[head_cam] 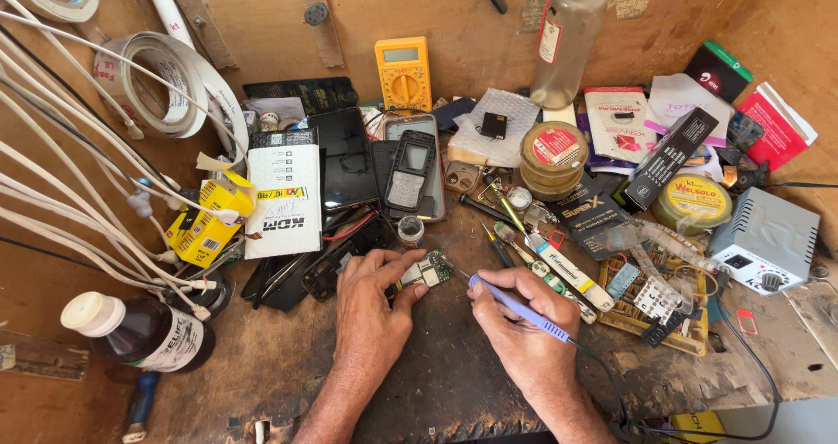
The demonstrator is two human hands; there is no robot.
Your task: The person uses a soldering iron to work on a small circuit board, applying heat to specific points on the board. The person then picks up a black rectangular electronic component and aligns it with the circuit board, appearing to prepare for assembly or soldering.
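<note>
Now PCB [422, 272] betw. both hands

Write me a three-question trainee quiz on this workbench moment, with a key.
1. True or false: the right hand holds the purple-handled soldering iron like a pen.
2. What does the left hand pinch? A) roll of tape B) small circuit board C) brown bottle
3. Where does the yellow multimeter sit relative to the hands?

Key
1. True.
2. B, the small circuit board; the iron's tip points at its right edge.
3. Beyond them, leaning against the wooden back wall.
</note>
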